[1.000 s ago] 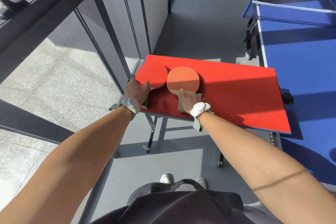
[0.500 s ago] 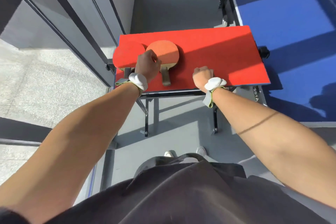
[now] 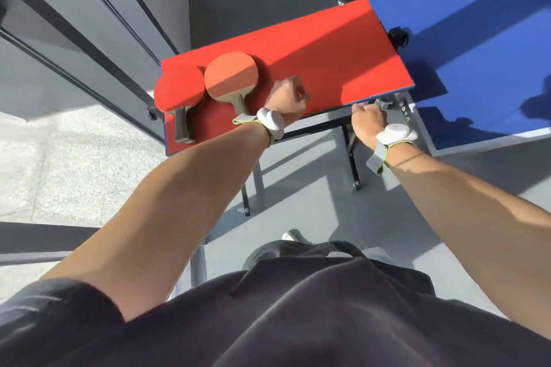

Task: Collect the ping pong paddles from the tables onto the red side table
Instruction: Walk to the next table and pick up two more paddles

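Seen from above, two paddles lie side by side at the left end of the red table (image 3: 343,48), heads touching or nearly so, handles pointing toward the person. The left paddle (image 3: 179,88), red-faced, rests at the table's left edge with its dark handle fully in view. The right paddle (image 3: 231,74), a paler orange, is half in shadow, and the end of its handle is hidden behind the left wrist and its white band (image 3: 271,124).

The left hand (image 3: 286,97) hovers over the table's near edge just right of the orange paddle, blurred, fingers curled loosely into a fist; it grips neither paddle, and a small red mark on its knuckles cannot be made out. The right hand (image 3: 368,121) sits at the table's near right corner, fingers curled downward beside the metal frame; whether it clutches the frame or merely rests there cannot be told, since the fingertips are out of sight. Its wrist carries a white band (image 3: 396,132) with a grey strap hanging loose.

Both forearms reach forward from the bottom of the view, bare, with dark sleeves cut off at the lower corners. A blue table (image 3: 465,9) stands just beside the red one at right, cropped by the picture edge. One white shoe tip (image 3: 290,235) shows below the dark shirt.
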A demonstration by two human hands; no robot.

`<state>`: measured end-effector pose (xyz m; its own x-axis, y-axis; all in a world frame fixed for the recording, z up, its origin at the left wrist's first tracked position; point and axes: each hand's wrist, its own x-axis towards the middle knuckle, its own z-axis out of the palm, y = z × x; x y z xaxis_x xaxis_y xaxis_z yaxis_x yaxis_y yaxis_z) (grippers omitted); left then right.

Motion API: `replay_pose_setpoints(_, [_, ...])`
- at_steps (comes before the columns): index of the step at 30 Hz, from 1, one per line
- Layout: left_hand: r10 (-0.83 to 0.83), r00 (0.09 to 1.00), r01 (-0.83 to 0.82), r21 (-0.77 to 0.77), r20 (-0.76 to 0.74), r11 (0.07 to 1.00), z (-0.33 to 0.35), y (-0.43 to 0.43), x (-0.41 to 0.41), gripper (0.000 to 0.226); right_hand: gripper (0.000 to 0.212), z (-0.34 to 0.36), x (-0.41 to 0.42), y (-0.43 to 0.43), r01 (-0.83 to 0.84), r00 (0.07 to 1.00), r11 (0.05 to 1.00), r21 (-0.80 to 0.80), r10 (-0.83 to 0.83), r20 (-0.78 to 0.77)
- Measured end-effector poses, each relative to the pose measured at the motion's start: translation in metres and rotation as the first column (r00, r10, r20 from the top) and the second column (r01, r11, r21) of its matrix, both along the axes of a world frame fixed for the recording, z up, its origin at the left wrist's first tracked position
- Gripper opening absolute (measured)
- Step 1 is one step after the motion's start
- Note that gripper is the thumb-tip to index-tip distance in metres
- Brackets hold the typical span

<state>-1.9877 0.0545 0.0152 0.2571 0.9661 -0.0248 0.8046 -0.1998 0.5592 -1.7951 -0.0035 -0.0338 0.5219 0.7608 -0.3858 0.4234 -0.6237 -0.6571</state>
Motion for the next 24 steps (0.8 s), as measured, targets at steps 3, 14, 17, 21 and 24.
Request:
replay_pose_setpoints(3, [-0.006, 1.0, 0.005, -0.011, -0.018, 1.0, -0.005, -0.003, 0.032, 0.011, 0.044, 0.001, 0.027, -0.015, -0.032, 0.999, 0.999, -0.006, 0.032, -0.025])
replay_pose_setpoints(14, [-0.091, 0.992, 0.1, -0.1, 0.085, 0.99, -0.025, -0.053, 0.263, 0.014, 0.045, 0.003, 0.227, -0.118, 0.05, 0.998, 0.999, 0.015, -0.049, -0.036])
replay_pose_setpoints(17, [-0.192, 0.976, 0.207, -0.162, 0.103, 0.965, -0.035, -0.076, 0.347, 0.005, 0.051, 0.001, 0.294, -0.155, 0.153, 0.988, 0.987, -0.037, -0.154, -0.022])
replay_pose_setpoints(21, [-0.297, 0.947, 0.318, -0.216, 0.127, 0.923, -0.047, -0.091, 0.425, 0.007, 0.049, -0.008, 0.355, -0.187, 0.251, 0.968, 0.967, -0.037, -0.252, -0.011])
replay_pose_setpoints(24, [-0.417, 0.906, 0.422, -0.252, 0.077, 0.871, -0.065, -0.104, 0.499, 0.011, 0.042, -0.021, 0.416, -0.218, 0.394, 0.919, 0.916, -0.075, -0.395, -0.002])
